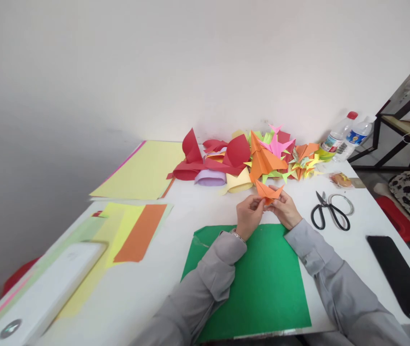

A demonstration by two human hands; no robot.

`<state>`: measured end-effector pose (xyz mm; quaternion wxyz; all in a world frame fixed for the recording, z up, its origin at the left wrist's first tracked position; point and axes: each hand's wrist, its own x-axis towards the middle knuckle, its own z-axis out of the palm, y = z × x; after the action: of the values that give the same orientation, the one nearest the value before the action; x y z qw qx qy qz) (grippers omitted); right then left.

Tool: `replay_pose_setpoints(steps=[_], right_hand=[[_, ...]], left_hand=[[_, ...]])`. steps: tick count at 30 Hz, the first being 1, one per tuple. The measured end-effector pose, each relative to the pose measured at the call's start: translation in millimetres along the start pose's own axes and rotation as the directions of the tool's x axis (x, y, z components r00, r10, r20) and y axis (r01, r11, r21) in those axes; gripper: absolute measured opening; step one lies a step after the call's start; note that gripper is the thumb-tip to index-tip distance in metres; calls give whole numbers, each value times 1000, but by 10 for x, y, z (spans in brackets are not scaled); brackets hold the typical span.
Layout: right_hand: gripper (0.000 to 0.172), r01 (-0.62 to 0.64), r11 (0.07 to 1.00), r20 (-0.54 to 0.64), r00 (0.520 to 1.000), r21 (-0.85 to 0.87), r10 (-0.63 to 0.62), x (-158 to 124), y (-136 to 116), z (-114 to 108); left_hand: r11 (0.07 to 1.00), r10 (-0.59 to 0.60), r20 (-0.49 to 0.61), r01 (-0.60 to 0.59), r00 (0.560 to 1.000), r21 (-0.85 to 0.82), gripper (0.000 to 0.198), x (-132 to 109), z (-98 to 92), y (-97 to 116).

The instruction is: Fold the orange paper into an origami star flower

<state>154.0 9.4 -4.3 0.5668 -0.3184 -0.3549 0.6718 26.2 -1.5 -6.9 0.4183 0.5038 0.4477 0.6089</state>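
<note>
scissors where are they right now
In the head view the black scissors lie on the white table at the person's right, just right of the right hand holding the orange folded paper, and behind the black phone.

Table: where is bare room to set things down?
Bare table lies between the orange sheet and the green sheet, and between scissors and phone. Crowded: the folded paper pile and bottles at the wall. Left hand and right hand pinch an orange fold.
</note>
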Motion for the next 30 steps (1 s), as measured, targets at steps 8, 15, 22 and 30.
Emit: replay_pose_setpoints(steps=[8,15,22,30], right_hand=[[65,62,991,-82,994,-116,-71,-17,52,43],[45,88,992,-69,993,-95,-95,-10,53,23],[38,130,985,-52,989,-114,-136,-5,80,-9],[41,131,986,-50,989,-98,-137,-17,74,13]], left_hand=[[1000,-13,-11,13,1000,14,16,-17,22,-31],[988,-68,97,81,993,-135,21,-9,-4,-1],[986,-63,123,80,990,-144,20,-12,-30,22],[982,-49,78,62,996,-178,23,5,14,12]])
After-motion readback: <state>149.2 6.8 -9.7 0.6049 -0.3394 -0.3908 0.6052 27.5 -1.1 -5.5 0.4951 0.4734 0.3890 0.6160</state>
